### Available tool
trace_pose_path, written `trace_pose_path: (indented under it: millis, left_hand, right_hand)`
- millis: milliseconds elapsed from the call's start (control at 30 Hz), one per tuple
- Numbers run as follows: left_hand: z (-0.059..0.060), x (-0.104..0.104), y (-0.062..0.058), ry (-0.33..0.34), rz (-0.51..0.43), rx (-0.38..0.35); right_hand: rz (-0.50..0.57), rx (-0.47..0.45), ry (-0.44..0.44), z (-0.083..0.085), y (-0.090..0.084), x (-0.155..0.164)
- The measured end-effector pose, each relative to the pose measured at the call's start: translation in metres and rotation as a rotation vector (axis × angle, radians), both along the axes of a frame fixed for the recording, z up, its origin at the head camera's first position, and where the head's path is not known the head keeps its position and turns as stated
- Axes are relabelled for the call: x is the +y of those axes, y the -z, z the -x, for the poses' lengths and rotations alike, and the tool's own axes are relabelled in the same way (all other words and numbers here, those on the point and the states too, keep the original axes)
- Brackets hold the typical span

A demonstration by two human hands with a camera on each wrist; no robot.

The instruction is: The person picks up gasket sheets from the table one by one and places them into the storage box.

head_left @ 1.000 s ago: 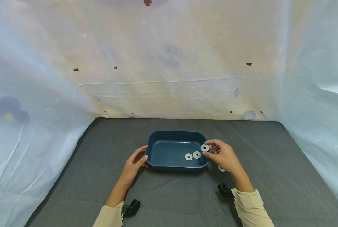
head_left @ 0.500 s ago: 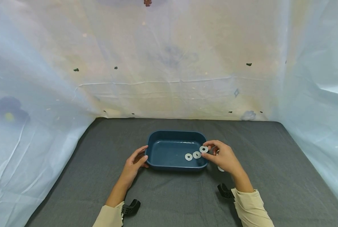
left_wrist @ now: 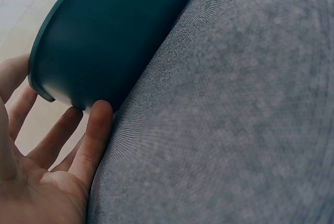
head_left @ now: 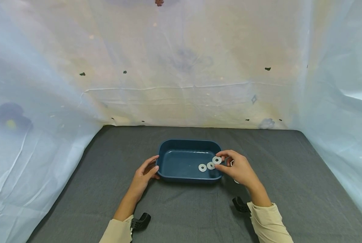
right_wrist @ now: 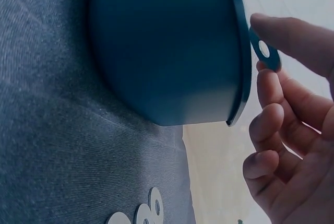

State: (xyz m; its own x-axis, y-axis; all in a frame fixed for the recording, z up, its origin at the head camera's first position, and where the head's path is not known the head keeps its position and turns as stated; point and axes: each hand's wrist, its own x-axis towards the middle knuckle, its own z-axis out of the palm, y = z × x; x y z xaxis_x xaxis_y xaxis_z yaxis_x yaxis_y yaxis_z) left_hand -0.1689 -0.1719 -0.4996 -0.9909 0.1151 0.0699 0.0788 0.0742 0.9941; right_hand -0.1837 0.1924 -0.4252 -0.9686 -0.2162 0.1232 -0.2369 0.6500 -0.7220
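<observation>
White washers [head_left: 200,168] in tray [head_left: 177,165]: head only

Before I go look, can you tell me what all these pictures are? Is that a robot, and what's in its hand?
No robot here: those are a person's own two hands, with cream cloth sleeves. The big picture comes from a camera on the person's head, looking forward and down. The two smaller ones come from a camera on each wrist, so they see each hand close up.

A dark blue tray with rounded corners stands on a grey cloth-covered surface. The left hand touches one end of it. The right hand pinches a flat, round, pale ring with a hole at the other end. At least two similar rings lie inside, and more rings lie on the cloth outside.
</observation>
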Motion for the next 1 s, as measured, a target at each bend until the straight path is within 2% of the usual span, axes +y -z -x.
trace_pose_path:
  millis: [600,1000]
  left_hand:
    - [0.0,-0.001,0.0,0.001,-0.007,-0.002]
    - [-0.001,0.0,0.0,0.002,-0.003,0.016]
  right_hand:
    - [-0.018,0.01,0.034,0.0,-0.004,0.009]
    - [-0.055,0.024,0.097,0.002,-0.003,0.04]
